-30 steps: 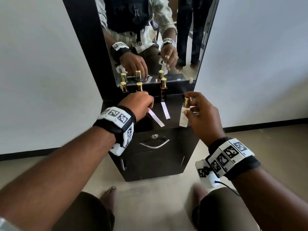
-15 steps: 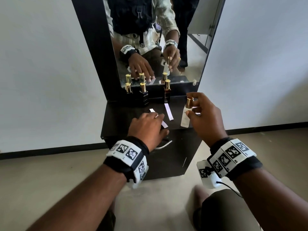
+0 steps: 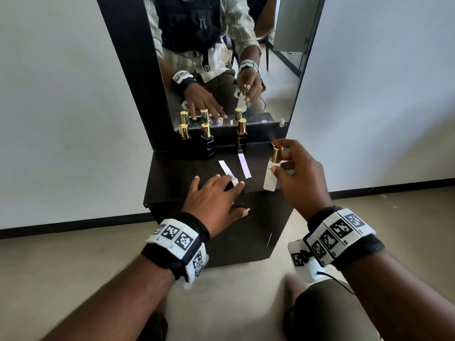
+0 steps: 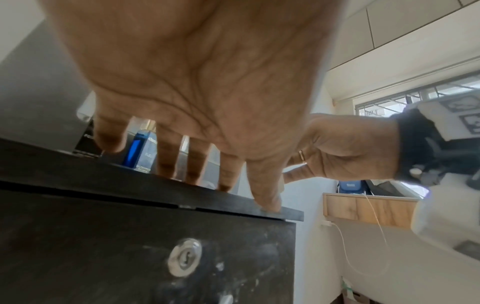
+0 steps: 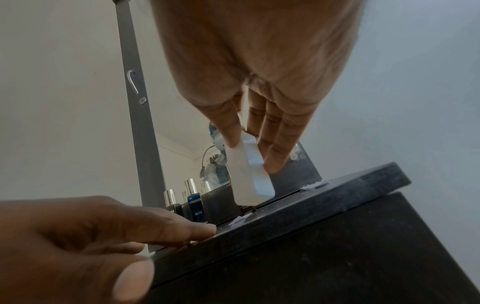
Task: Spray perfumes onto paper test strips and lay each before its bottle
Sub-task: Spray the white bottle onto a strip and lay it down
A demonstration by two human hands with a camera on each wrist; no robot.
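My right hand (image 3: 294, 166) grips a white perfume bottle (image 3: 270, 174) with a gold cap, tilted above the black cabinet top (image 3: 172, 183) at its right front. The forefinger sits at the cap. My left hand (image 3: 216, 193) lies flat with straight, spread fingers, its fingertips at the near end of a slanted white test strip (image 3: 227, 170). A second strip (image 3: 244, 166) lies in front of the brown bottle (image 3: 241, 139). A dark blue bottle (image 3: 207, 143) and a black bottle (image 3: 184, 134) stand at the mirror. In the right wrist view the white bottle (image 5: 249, 172) hangs just above the cabinet top.
A tall mirror (image 3: 234, 57) in a black frame backs the cabinet and reflects the bottles and both hands. The cabinet front has a keyhole (image 4: 184, 259). White walls stand on both sides. My knees and bare floor (image 3: 73, 267) are below.
My left hand has drawn back from the bottles to the front edge and now lies spread at the slanted strip's near end. The right hand still holds the white bottle in place.
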